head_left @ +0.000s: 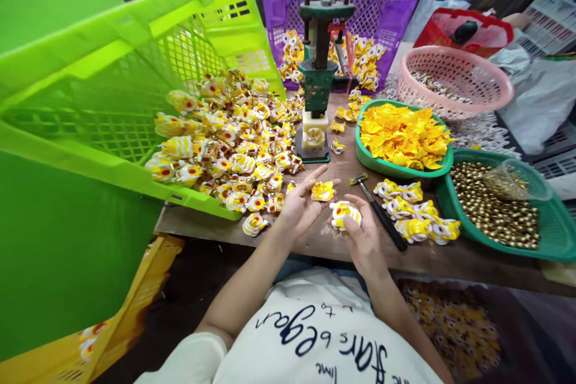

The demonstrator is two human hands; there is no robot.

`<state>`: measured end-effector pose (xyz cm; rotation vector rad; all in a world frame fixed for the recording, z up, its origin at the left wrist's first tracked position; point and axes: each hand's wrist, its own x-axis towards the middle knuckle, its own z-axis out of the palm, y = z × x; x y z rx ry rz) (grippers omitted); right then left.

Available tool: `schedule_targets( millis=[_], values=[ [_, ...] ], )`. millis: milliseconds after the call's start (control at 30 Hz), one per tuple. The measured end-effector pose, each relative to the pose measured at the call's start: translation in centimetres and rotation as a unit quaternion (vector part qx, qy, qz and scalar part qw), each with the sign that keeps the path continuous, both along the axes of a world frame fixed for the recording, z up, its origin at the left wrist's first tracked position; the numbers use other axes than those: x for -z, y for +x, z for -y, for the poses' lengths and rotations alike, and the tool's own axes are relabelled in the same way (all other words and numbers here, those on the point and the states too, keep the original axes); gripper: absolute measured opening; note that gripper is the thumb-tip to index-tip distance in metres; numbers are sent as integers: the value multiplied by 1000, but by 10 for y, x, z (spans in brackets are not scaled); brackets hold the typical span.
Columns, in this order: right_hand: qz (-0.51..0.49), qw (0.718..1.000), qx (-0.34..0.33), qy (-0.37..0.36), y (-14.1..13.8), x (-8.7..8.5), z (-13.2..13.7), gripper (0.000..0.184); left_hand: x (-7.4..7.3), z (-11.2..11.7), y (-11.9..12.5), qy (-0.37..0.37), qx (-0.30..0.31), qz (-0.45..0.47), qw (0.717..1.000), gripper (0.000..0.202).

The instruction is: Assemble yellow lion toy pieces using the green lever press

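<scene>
Left hand (300, 207) fingers pinch a small yellow piece (323, 191); right hand (360, 234) fingers wrap a striped yellow-white toy shell (344, 213). Both sit just above the near edge of the tabletop (333, 240), at center. Left: heap of shells (229, 138) spilling from the tipped green crate (112, 108). Far: hand press (317, 72). Right: small hammer (378, 210) just beside the right hand, then a green tray (364, 153). Open room is only a narrow strip between them.

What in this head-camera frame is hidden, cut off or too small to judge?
- Underside of the yellow-and-white striped toy piece: covered by the right hand.
- Brass beads in the green round tray: too small; tray cut by the right edge.
- Lime-green plastic crate: cut off left.
</scene>
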<state>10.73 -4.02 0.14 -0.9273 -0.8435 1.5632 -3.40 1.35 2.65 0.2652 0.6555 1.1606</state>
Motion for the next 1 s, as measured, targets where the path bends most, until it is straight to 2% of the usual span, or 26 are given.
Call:
schedule_targets(
  millis=[100, 200, 400, 500, 600, 700, 800, 867, 933, 1000],
  values=[
    [-42, 999, 2, -24, -1, 0, -4, 38, 2, 1, 2, -17, 6, 6, 1000, 57],
    [-85, 994, -20, -70, 0, 0, -10, 46, 7, 0, 5, -31, 5, 9, 999, 55],
    [-176, 966, -66, -175, 10, 2, -17, 37, 22, -2, 11, 15, -36, -45, 998, 39],
    [-187, 961, -65, -195, 11, 8, -19, 42, 26, -2, 15, 25, -65, -74, 995, 36],
    [-170, 967, -47, -186, 7, 14, -18, 48, 26, -1, 18, 24, -59, -86, 994, 39],
    [-95, 988, 16, -121, 1, 18, -13, 48, 28, 0, 20, 24, -42, -70, 996, 35],
    [69, 993, 101, 2, -1, 21, -8, 45, 31, 1, 24, 43, -46, -47, 997, 29],
    [201, 965, 141, 98, -1, 21, -6, 46, 31, 4, 28, 50, -57, -51, 996, 28],
    [320, 916, 159, 181, 0, 20, -5, 46, 30, 6, 33, 46, -62, -71, 994, 28],
    [409, 867, 162, 233, 1, 18, -5, 45, 27, 8, 36, 46, -64, -94, 992, 28]
  ],
)
